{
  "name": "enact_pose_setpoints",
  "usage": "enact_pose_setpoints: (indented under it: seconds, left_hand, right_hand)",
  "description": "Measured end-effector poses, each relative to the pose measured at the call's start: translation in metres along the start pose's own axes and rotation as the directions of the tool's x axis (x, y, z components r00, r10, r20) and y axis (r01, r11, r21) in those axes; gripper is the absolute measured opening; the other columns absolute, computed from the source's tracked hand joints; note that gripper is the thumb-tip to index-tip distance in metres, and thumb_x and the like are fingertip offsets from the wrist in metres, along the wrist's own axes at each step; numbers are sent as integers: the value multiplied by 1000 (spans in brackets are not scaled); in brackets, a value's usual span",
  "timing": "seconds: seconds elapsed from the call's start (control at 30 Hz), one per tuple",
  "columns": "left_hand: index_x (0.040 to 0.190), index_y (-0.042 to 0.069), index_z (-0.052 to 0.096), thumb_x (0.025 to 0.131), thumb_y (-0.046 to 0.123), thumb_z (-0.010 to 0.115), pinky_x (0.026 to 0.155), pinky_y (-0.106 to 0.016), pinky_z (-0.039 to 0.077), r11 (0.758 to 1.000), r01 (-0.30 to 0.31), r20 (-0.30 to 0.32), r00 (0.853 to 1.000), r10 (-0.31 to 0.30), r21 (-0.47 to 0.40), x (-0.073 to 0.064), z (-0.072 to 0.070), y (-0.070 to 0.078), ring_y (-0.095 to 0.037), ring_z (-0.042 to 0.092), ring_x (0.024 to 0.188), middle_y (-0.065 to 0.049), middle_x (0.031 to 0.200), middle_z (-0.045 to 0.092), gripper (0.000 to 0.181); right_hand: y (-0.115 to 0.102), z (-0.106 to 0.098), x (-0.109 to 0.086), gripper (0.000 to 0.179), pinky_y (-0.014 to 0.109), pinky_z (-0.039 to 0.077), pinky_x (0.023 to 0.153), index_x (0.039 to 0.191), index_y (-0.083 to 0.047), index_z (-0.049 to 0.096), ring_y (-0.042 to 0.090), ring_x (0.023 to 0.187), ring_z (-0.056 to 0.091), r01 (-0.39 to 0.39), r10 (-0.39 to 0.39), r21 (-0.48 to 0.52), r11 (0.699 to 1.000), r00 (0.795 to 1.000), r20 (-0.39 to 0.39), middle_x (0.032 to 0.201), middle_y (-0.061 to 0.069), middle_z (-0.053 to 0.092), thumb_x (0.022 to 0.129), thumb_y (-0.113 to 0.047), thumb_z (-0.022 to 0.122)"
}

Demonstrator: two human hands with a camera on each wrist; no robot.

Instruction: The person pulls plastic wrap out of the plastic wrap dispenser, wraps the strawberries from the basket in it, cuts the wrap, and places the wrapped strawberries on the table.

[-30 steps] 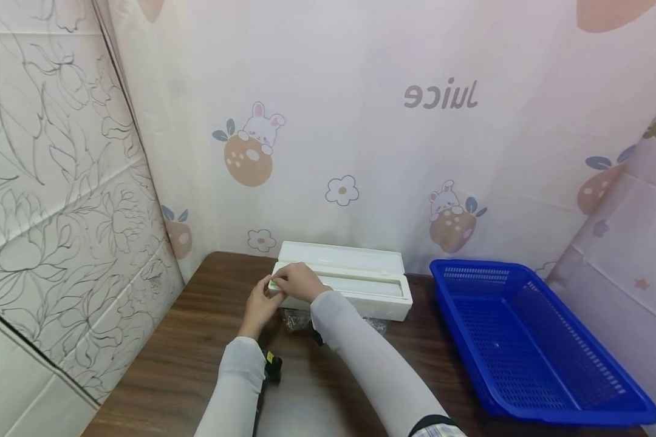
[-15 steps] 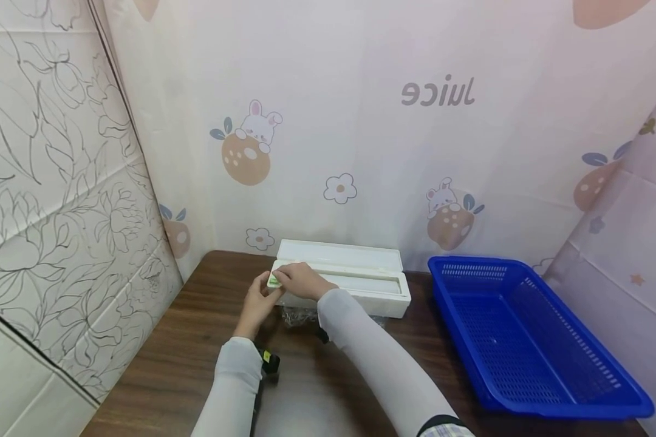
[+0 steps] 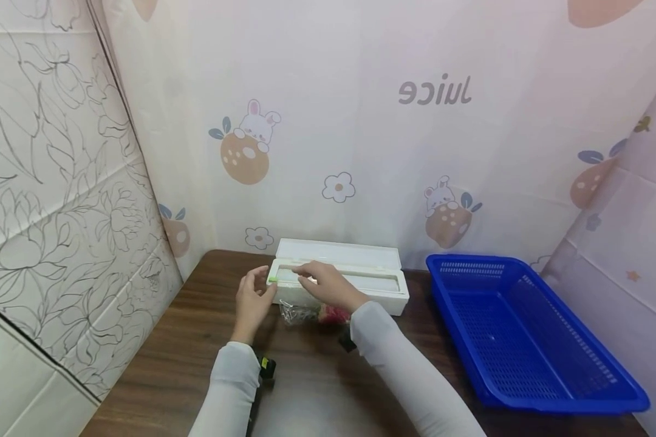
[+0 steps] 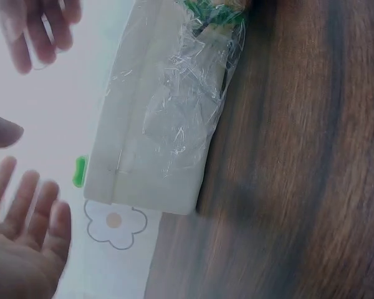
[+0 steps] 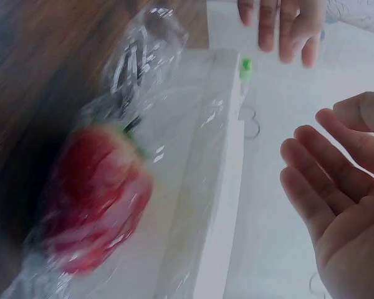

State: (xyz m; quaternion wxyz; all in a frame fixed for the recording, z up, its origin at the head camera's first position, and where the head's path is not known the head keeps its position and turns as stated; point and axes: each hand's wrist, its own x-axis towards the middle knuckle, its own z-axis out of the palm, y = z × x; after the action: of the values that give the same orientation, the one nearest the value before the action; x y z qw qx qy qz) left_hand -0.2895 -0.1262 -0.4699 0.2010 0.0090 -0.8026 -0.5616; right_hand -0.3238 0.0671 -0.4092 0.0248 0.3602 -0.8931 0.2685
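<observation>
A long white box (image 3: 379, 298) stands on the table with its lid (image 3: 339, 252) raised at the back and a recess along its top. A small bright green piece (image 3: 273, 279) sits at the box's left end. My left hand (image 3: 252, 306) is beside that end, fingers spread and holding nothing. Over the box's front, my right hand (image 3: 330, 286) hovers with loosely bent fingers, also holding nothing. In front of the box lies a red, petalled flower-like thing (image 5: 100, 196) in clear crinkled plastic wrap (image 4: 184, 118); in the head view my right hand partly covers it.
A blue perforated plastic basket (image 3: 525, 397) stands to the right on the dark wooden table (image 3: 175, 340). Behind the box, a printed curtain (image 3: 339, 121) closes off the back. Dark wrist-camera mounts (image 3: 266, 368) sit at my wrists.
My right hand has let go of the green piece and drawn back to the right. My left fingers have spread open, and the red wrapped thing has come into sight.
</observation>
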Motion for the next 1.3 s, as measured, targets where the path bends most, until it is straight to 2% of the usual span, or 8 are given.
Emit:
enact_pose_setpoints:
  seconds: [0.2,0.43,0.63,0.9,1.0,1.1,1.2,1.3]
  left_hand:
    - [112,15,62,84,18,69,79,-46,54,990,-128,148,980,136,-63,-7,-1,-1,-16,60,93,-4,106,66,29]
    - [106,16,64,85,16,67,78,-42,55,958,-285,376,891,256,21,-15,11,2,-8,61,89,-6,100,70,22]
    - [112,10,62,82,13,69,86,-43,53,919,-378,484,829,281,114,-20,19,9,-16,60,98,-7,109,66,31]
    - [120,5,60,84,20,68,97,-46,45,877,-441,558,784,273,190,-24,38,11,-23,52,111,-11,119,62,40]
    - [119,6,60,84,24,67,98,-46,44,837,-477,547,790,276,267,-26,50,7,-24,51,112,-10,118,62,40]
    - [118,11,61,83,30,69,97,-45,45,804,-474,501,825,262,360,-29,60,5,-23,51,112,-7,118,62,41]
    - [118,16,61,80,34,72,96,-45,45,789,-439,460,859,227,431,-30,67,5,-22,51,112,-5,119,62,44]
    - [118,17,61,77,36,74,96,-45,45,783,-415,452,871,193,464,-30,70,5,-21,51,111,-4,119,62,46]
  right_hand:
    - [9,-5,-37,28,33,51,89,120,-13,62,7,106,54,12,-5,80,997,995,-98,119,0,62,96,-22,51]
    - [21,7,-75,23,34,56,78,112,-14,66,7,94,57,45,-36,45,998,981,-189,104,1,66,91,-14,59]
    - [39,23,-98,28,44,52,84,109,-7,66,18,99,57,46,-69,-90,995,960,-271,105,7,67,81,-10,69]
    - [51,30,-111,32,44,51,87,108,-5,66,19,103,56,-66,20,-153,986,960,-280,108,7,65,79,-16,73]
    - [54,33,-111,32,43,51,88,107,-6,66,19,103,55,-98,52,-163,982,963,-264,108,7,65,79,-19,74]
    - [58,36,-110,34,44,50,90,109,-6,65,20,105,54,-107,64,-157,982,965,-254,110,7,65,79,-21,74]
    - [60,38,-107,35,44,49,91,110,-8,65,20,106,54,-130,89,-153,980,964,-252,111,7,65,79,-21,74]
    - [61,38,-105,36,44,49,91,111,-9,65,19,105,54,-161,121,-150,975,962,-247,111,6,65,78,-22,74]
